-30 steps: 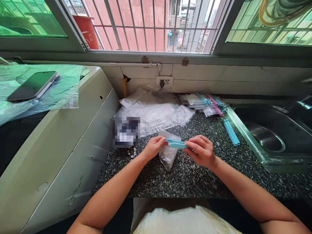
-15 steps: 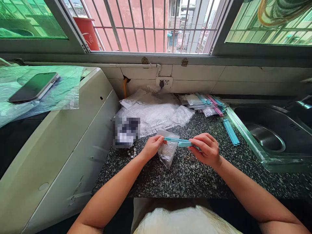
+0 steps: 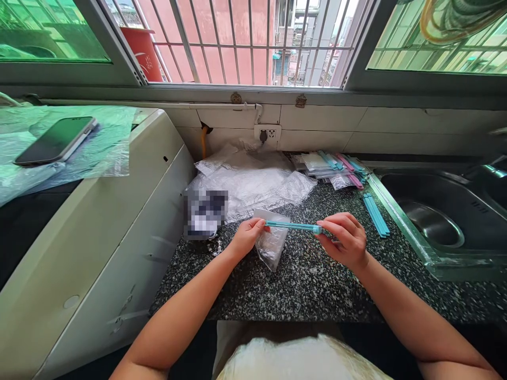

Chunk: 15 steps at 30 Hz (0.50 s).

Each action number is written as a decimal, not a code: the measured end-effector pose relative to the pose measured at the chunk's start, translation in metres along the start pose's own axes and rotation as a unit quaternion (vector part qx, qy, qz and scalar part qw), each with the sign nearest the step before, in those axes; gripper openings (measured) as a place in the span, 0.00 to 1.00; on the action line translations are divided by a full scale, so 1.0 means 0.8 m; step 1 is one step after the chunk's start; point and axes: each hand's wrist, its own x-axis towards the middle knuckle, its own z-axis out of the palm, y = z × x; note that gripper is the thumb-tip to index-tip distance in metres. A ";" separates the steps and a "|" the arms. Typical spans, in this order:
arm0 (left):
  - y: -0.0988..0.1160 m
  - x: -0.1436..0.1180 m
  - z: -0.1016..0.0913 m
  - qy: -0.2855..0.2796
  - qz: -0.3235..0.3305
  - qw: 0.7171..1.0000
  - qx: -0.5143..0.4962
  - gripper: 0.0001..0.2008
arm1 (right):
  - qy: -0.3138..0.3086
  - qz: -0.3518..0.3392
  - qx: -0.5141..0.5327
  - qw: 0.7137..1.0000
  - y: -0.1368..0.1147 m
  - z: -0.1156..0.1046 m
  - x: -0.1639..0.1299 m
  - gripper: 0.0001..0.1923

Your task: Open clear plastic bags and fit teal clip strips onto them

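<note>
My left hand (image 3: 246, 236) pinches the top left corner of a small clear plastic bag (image 3: 271, 243) that hangs down over the speckled counter (image 3: 301, 285). A thin teal sealing stick (image 3: 292, 226) lies across the bag's mouth, its left end at my left fingers. My right hand (image 3: 344, 240) grips the stick's right end, well to the right of the bag. Both hands hover just above the counter.
A heap of clear bags (image 3: 249, 182) lies behind, with sealed bags and pink and teal sticks (image 3: 336, 166) at the back. Loose teal sticks (image 3: 375, 214) rest beside the steel sink (image 3: 431, 219). A white appliance (image 3: 99, 221) with a phone (image 3: 55, 140) stands left.
My right hand has slid to the right along the teal stick, so more of the stick shows between my hands. The bag has risen slightly. My left hand has stayed put.
</note>
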 end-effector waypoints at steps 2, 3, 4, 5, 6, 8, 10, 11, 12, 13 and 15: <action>0.000 0.000 0.000 0.001 -0.002 1.000 -0.004 0.18 | 0.005 -0.002 -0.001 1.000 0.001 -0.001 0.000 0.13; 0.000 0.000 0.000 0.002 -0.004 1.000 -0.005 0.18 | 0.006 -0.002 -0.002 1.000 0.002 -0.001 -0.001 0.12; 0.000 0.000 0.000 0.003 -0.005 1.000 -0.004 0.18 | 0.007 -0.001 -0.003 1.000 0.002 -0.002 -0.001 0.12; 0.000 0.000 -0.001 0.005 -0.006 1.000 -0.003 0.19 | 0.009 0.001 -0.003 1.000 0.003 -0.002 -0.001 0.13; 0.000 0.000 -0.001 0.007 -0.007 1.000 -0.001 0.19 | 0.011 0.003 -0.002 1.000 0.003 -0.003 -0.002 0.13; 0.001 0.000 -0.002 0.012 -0.006 1.000 0.002 0.19 | 0.014 0.007 -0.002 1.000 0.004 -0.005 -0.001 0.13; 0.002 0.000 -0.003 0.014 -0.003 1.000 0.001 0.19 | 0.019 0.011 -0.004 1.000 0.005 -0.007 0.000 0.12; 0.003 0.000 -0.004 0.015 -0.001 1.000 -0.001 0.19 | 0.022 0.013 -0.007 1.000 0.006 -0.008 0.000 0.11; 0.003 0.000 -0.004 0.016 0.001 1.000 -0.004 0.19 | 0.026 0.016 -0.010 0.999 0.006 -0.010 0.001 0.11; 0.003 0.001 -0.005 0.018 0.002 1.000 -0.007 0.19 | 0.031 0.019 -0.013 0.999 0.007 -0.011 0.001 0.10; 0.004 0.001 -0.005 0.025 0.002 1.000 -0.013 0.18 | 0.041 0.023 -0.017 0.999 0.009 -0.012 0.000 0.08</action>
